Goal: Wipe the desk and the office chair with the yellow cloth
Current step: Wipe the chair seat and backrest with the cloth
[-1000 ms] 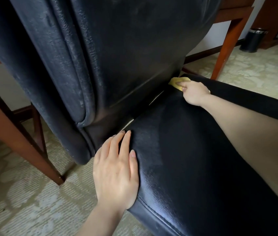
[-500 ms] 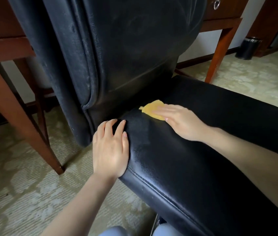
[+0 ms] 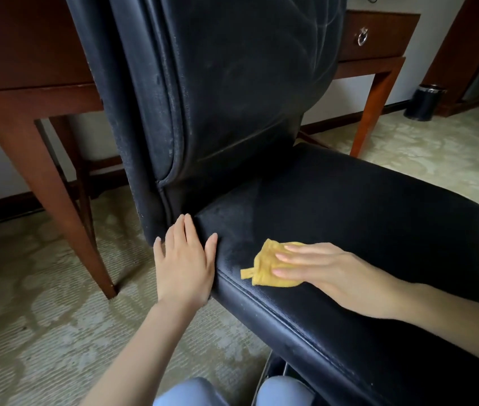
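- Office chair (image 3: 349,215): black leather, backrest upright at the far side, wide seat reaching toward the camera, dusty grey marks on both
- Yellow cloth (image 3: 261,268): crumpled flat on the office chair's seat, just inside the stitched edge nearest the camera, close to the corner by the backrest; small tab sticking out toward that edge
- Right hand (image 3: 329,271): palm down on the office chair's seat, pressing the cloth; fingers (image 3: 293,256) straight and held close together over the cloth's near half, forearm lying across the seat
- Left hand (image 3: 185,259): flat against the side of the office chair's seat at the corner below the backrest; fingers straight and slightly spread, thumb up on the seat's top, holding nothing
- Desk (image 3: 27,92): dark red-brown wood, behind the office chair, legs on both sides of the backrest, drawer with ring pull (image 3: 362,36) right of the backrest
- Black bin (image 3: 424,102): on the floor well beyond the office chair's right side
- Pale patterned carpet (image 3: 42,303): under and around the office chair
- Knees in light blue fabric (image 3: 191,391): below the office chair's seat edge, at the bottom of the view
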Motion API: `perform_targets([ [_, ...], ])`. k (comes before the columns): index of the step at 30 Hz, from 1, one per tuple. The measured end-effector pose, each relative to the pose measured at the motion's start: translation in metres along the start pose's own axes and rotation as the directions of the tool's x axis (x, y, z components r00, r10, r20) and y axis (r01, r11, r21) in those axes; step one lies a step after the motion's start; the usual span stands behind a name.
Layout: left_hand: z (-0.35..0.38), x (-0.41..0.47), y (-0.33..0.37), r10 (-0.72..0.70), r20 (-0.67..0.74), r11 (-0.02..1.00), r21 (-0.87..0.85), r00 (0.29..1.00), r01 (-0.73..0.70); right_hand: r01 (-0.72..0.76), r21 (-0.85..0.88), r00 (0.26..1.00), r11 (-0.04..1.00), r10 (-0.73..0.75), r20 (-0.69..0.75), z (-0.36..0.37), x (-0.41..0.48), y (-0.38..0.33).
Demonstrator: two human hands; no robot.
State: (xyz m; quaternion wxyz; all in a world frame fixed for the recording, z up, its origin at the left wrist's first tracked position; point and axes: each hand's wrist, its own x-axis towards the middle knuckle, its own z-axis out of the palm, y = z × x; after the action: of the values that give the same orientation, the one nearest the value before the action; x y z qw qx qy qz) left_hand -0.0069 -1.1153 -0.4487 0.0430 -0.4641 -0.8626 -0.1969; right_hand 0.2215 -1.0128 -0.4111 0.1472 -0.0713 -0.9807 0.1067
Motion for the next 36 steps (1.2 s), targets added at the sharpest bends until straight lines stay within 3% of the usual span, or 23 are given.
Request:
perform_targets([
  [3, 0.002, -0.004, -0.002, 0.012, 0.058, 0.997, -0.073, 0.998, -0.008, 0.012, 0.03, 1.0, 0.999, -0.012, -0.027, -0.006, 0.002, 0.012],
  [6, 0.002, -0.006, 0.001, 0.01, 0.048, 0.994, -0.107, 0.999, -0.005, -0.168, 0.064, 0.985, 0.984, 0.169, -0.02, -0.006, 0.011, 0.049],
  [9, 0.003, -0.007, 0.002, 0.001, 0.04, 0.982, -0.19, 0.999, 0.007, -0.405, -0.033, 0.914, 0.914, 0.404, -0.045, -0.004, 0.026, 0.086],
  [13, 0.009, -0.011, 0.001, -0.001, 0.003, 0.96, -0.279, 1.0, 0.001, -0.54, -0.079, 0.842, 0.838, 0.535, -0.069, 0.0, 0.071, 0.115],
  [17, 0.017, -0.012, 0.0, -0.012, -0.045, 0.949, -0.315, 0.999, -0.003, -0.732, -0.124, 0.679, 0.67, 0.733, -0.041, 0.004, 0.121, 0.135],
  [23, 0.025, -0.011, 0.001, -0.03, -0.054, 0.938, -0.348, 0.998, 0.009, -0.821, -0.196, 0.558, 0.536, 0.826, -0.081, 0.017, 0.169, 0.124],
  [26, 0.027, -0.011, 0.0, -0.029, -0.054, 0.941, -0.337, 0.998, 0.009, -0.774, -0.227, 0.615, 0.592, 0.788, -0.042, 0.027, 0.18, 0.103],
  [31, 0.027, -0.011, -0.001, -0.034, -0.04, 0.942, -0.334, 0.999, 0.019, -0.546, -0.19, 0.821, 0.816, 0.566, 0.074, 0.034, 0.172, 0.08],
  [33, 0.026, -0.011, -0.001, -0.033, -0.036, 0.944, -0.328, 0.999, 0.02, -0.423, -0.192, 0.894, 0.886, 0.442, 0.072, 0.035, 0.162, 0.071],
  [36, 0.023, -0.011, -0.002, -0.03, -0.033, 0.95, -0.313, 0.999, 0.018, -0.334, -0.04, 0.942, 0.942, 0.334, 0.01, 0.032, 0.143, 0.049],
])
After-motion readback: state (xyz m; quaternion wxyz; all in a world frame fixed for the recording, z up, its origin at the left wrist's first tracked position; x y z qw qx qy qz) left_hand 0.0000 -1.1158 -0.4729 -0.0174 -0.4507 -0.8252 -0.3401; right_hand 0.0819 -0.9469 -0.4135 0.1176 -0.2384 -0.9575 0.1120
